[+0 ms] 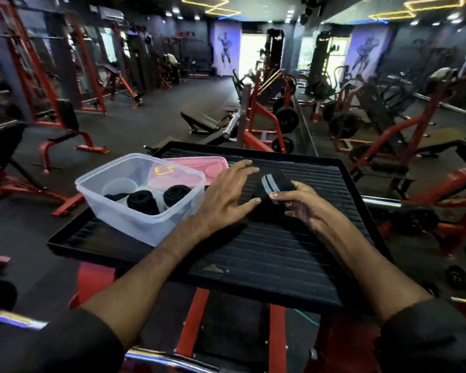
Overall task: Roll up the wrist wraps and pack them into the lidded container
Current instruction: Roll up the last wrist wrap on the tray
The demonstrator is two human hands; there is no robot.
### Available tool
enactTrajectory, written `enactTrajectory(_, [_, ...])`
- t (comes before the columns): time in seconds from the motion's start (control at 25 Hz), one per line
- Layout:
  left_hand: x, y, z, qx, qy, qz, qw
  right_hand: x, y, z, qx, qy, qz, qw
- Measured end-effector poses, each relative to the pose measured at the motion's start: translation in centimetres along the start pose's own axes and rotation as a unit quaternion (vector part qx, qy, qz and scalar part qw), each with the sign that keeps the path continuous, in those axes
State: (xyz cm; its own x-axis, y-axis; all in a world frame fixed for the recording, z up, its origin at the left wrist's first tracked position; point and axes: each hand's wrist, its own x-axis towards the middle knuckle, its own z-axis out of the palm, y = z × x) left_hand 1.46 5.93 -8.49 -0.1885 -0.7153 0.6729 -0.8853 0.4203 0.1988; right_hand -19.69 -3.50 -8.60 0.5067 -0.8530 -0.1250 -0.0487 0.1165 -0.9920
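Pinches the wrap (273, 184) with the right hand (299, 204), thumb on top by the grey stripe, fingers curled beneath. Lays the left hand (226, 189) against the wrap's left side, fingers straight and spread, gripping nothing. Keeps the wrap at mid-plate, on or just above the ribbed plate (253, 251) (cannot tell which), right of the tub (111, 211). Looks partly rolled, though the dark cloth hides how tightly. Shows two black rolls (141, 201) already inside the tub, side by side on its floor, with what may be a loose strap end to their left. Leaves room there for more. Has the pink lid (199, 164) off, lying flat on the plate just beyond the tub, toward its far right. Judging from this: well past halfway, with two packed and a third in hand. Left to do, probably: finish this roll, set it in beside the others, press the lid on. No other loose wraps seen on the plate, so likely the last one.
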Motion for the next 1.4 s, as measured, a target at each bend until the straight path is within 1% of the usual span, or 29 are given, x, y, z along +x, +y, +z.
enactTrajectory(0.08, [0.6, -1.4, -1.3, 0.072, -0.039, 0.015, 0.997, 0.4, 0.3, 0.0, -0.014, -0.006, 0.004, 1.0])
enactTrajectory(0.12, [0.9, -2.0, -2.2, 0.11, -0.085, 0.003, 0.99, 0.5, 0.6, 0.0, -0.012, -0.009, 0.009, 1.0])
enactTrajectory(0.16, [1.0, -2.7, -2.8, 0.144, -0.147, -0.03, 0.978, 0.5, 0.8, 0.0, -0.011, -0.009, 0.014, 1.0])
enactTrajectory(0.2, [1.0, -3.2, -3.2, 0.168, -0.221, -0.07, 0.958, 0.5, 1.1, 0.0, -0.009, -0.01, 0.018, 1.0])
enactTrajectory(0.24, [0.9, -3.7, -3.4, 0.177, -0.296, -0.104, 0.933, 0.5, 1.5, 0.0, -0.008, -0.016, 0.02, 1.0])
enactTrajectory(0.28, [0.8, -4.0, -3.5, 0.179, -0.356, -0.117, 0.91, 0.5, 1.8, 0.0, -0.009, -0.019, 0.022, 1.0])
enactTrajectory(0.36, [0.8, -4.5, -3.2, 0.191, -0.416, -0.103, 0.883, 0.2, 2.1, 0.1, -0.013, -0.016, 0.019, 1.0])
enactTrajectory(0.52, [1.8, -4.0, -2.8, 0.264, -0.465, -0.081, 0.841, -0.1, 2.4, 0.3, -0.036, -0.016, 0.019, 0.999])
enactTrajectory(0.56, [2.0, -3.8, -2.8, 0.276, -0.466, -0.07, 0.838, -0.1, 2.5, 0.2, -0.038, -0.024, 0.018, 0.999])
enactTrajectory(0.64, [2.1, -3.4, -3.2, 0.294, -0.448, -0.043, 0.843, -0.2, 2.5, 0.3, -0.047, -0.029, 0.015, 0.998])
enactTrajectory(0.76, [1.9, -3.3, -3.8, 0.354, -0.404, 0.031, 0.843, -0.4, 2.4, 0.2, -0.055, -0.033, 0.015, 0.998])
enactTrajectory(0.8, [1.9, -3.5, -3.9, 0.357, -0.396, 0.047, 0.845, -0.4, 2.3, 0.3, -0.06, -0.035, 0.016, 0.997])
enactTrajectory(0.96, [2.7, -3.7, -3.6, 0.32, -0.42, 0.041, 0.848, -0.7, 2.0, 0.4, -0.092, -0.056, 0.016, 0.994])
enactTrajectory(1.08, [2.7, -4.0, -3.3, 0.254, -0.41, 0.026, 0.875, -0.8, 2.0, 0.3, -0.106, -0.064, 0.012, 0.992])
enactTrajectory(1.2, [2.4, -4.5, -3.6, 0.19, -0.354, 0.033, 0.915, -0.8, 1.9, 0.1, -0.116, -0.056, 0.013, 0.992])
enactTrajectory(1.28, [2.1, -4.6, -4.0, 0.163, -0.33, 0.04, 0.929, -0.7, 1.5, 0.2, -0.119, -0.04, 0.007, 0.992])
enactTrajectory(1.36, [1.8, -4.4, -4.9, 0.115, -0.306, 0.014, 0.945, -0.5, 0.6, 0.9, -0.11, -0.027, -0.007, 0.994])
enactTrajectory(1.4, [1.9, -4.3, -5.8, 0.07, -0.277, -0.001, 0.958, -0.4, -0.2, 1.3, -0.098, -0.019, -0.019, 0.995])
